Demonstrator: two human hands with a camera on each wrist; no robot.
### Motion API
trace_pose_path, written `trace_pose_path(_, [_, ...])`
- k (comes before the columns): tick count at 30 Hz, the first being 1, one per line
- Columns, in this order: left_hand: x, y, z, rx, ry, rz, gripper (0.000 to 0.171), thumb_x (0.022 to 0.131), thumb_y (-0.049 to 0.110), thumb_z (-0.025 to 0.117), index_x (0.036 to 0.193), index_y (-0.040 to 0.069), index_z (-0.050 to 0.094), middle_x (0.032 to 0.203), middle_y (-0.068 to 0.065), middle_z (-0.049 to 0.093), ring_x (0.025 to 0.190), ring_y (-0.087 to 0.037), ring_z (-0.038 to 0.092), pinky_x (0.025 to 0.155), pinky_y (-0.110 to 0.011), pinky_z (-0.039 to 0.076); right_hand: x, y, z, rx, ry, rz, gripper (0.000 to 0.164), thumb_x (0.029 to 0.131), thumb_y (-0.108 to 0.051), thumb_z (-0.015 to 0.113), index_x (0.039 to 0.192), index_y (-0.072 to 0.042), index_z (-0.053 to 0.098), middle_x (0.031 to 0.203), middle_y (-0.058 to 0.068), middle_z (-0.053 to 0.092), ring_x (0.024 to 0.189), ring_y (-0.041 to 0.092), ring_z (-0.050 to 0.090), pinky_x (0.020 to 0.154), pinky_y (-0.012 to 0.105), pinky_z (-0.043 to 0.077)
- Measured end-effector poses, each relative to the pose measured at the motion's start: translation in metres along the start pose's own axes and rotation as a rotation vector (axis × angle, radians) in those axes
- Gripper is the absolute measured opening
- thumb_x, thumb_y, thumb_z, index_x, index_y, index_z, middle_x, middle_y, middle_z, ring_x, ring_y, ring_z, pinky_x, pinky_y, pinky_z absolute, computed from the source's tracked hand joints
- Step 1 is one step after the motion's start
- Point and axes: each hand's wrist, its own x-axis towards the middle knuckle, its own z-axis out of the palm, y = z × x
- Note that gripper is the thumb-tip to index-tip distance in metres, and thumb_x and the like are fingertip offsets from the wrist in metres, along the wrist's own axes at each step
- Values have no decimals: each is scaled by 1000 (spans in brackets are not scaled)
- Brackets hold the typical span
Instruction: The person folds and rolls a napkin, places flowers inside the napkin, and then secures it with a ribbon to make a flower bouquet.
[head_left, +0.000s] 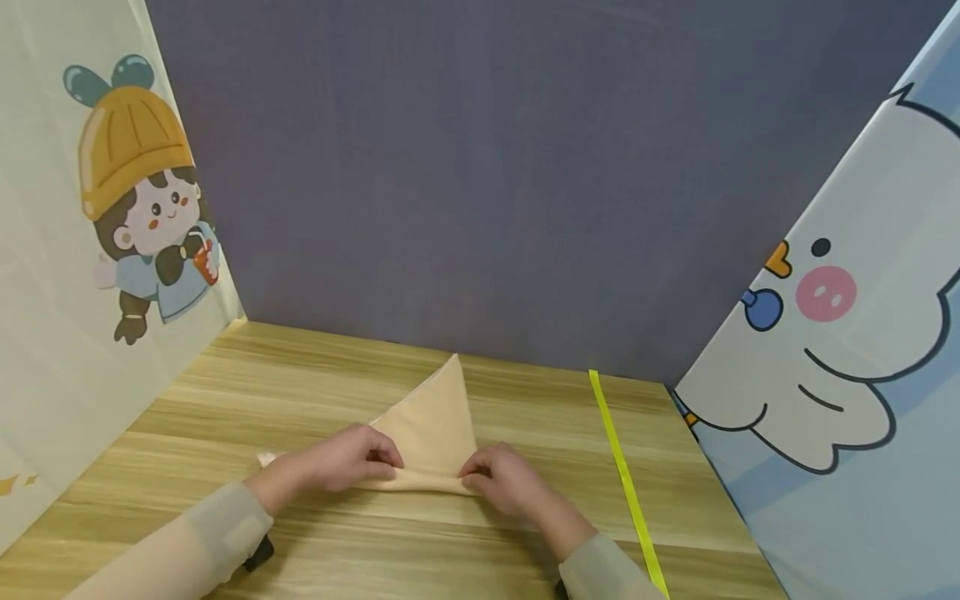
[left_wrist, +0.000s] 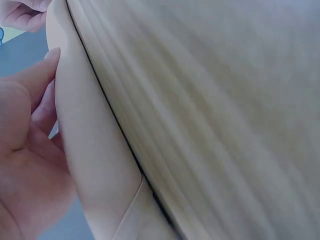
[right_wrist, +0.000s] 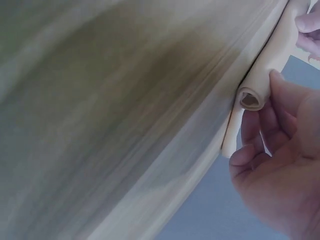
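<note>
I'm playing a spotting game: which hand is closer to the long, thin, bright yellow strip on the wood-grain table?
Right. The right hand is left of the yellow strip, apart from it, pinching the partly rolled peach cloth. The left hand holds the cloth farther left.

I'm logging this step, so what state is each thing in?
Cloth: rolled up along its near side, the far part unrolled and coming to a point.
Left hand: grips the roll.
Right hand: pinches the roll near its right end.
Yellow strip: straight, along the table.
</note>
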Motion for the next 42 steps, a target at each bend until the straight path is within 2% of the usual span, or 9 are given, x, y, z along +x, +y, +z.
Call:
trace_pose_path(6, [3, -1, 0, 27, 32, -6, 3, 103, 14, 77, 105, 12, 79, 93, 6, 77, 85, 1, 64, 78, -24, 56, 6, 5, 2, 14, -19, 26, 8, 106, -21, 74, 106, -16, 80, 105, -3, 79, 98, 11, 70, 88, 33, 59])
trace_pose_path(10, [5, -2, 1, 97, 65, 4, 12, 100, 13, 81, 108, 12, 72, 93, 4, 68, 82, 0, 58, 75, -25, 53, 8, 5, 2, 29, -25, 23, 5, 107, -18, 73, 107, -17, 77, 105, -3, 78, 97, 11, 70, 87, 32, 59])
trace_pose_path(15, [8, -2, 0, 203, 75, 91, 9, 97, 11, 83, 99, 15, 75, 90, 5, 62, 81, -1, 54, 74, -24, 51, 11, 3, 3, 20, -7, -12, 8, 103, -13, 75, 105, -20, 76, 95, -5, 68, 90, 7, 58, 80, 26, 49])
trace_pose_path(21, [2, -4, -3, 208, 38, 172, 8, 98, 8, 81, 105, 9, 85, 92, 5, 72, 83, 3, 60, 73, -22, 56, 14, 4, 5, 25, 6, -34, 13, 102, -10, 77, 107, -17, 86, 86, -9, 62, 78, 2, 48, 72, 23, 44])
trace_pose_path(27, [-4, -5, -5, 159, -12, 144, 21, 96, 20, 86, 114, 9, 86, 96, 6, 72, 84, 0, 58, 76, -21, 55, 13, 8, 3, 11, -12, -38, 6, 96, -23, 86, 101, -24, 89, 94, -12, 66, 90, 7, 52, 80, 25, 45])
trace_pose_path(29, [-5, -5, -6, 150, -19, 133, 20, 98, 21, 85, 115, 10, 85, 99, 7, 73, 86, 0, 59, 77, -21, 55, 13, 8, 3, 24, -25, -36, 11, 91, -31, 92, 100, -26, 89, 96, -13, 67, 91, 7, 54, 81, 24, 47])
trace_pose_path(33, [-5, -5, -5, 151, -7, 140, 16, 102, 19, 80, 116, 13, 85, 103, 8, 76, 90, 2, 63, 79, -24, 58, 12, 10, 3, 25, -23, -79, 21, 86, -36, 96, 102, -25, 89, 96, -12, 69, 88, 5, 56, 79, 21, 47])
trace_pose_path(37, [-4, -5, -3, 143, -1, 128, 17, 100, 20, 83, 116, 14, 85, 104, 7, 77, 92, 1, 64, 81, -24, 58, 8, 11, 5, 10, -9, -123, 14, 93, -29, 90, 104, -22, 88, 100, -12, 74, 93, 1, 61, 85, 22, 52])
trace_pose_path(42, [-4, -7, -1, 124, 10, 109, 16, 97, 18, 85, 113, 15, 83, 100, 9, 75, 88, 3, 62, 78, -24, 57, 7, 10, 5, 28, -18, -82, 12, 97, -32, 86, 106, -23, 87, 101, -14, 76, 94, -3, 63, 87, 24, 55])
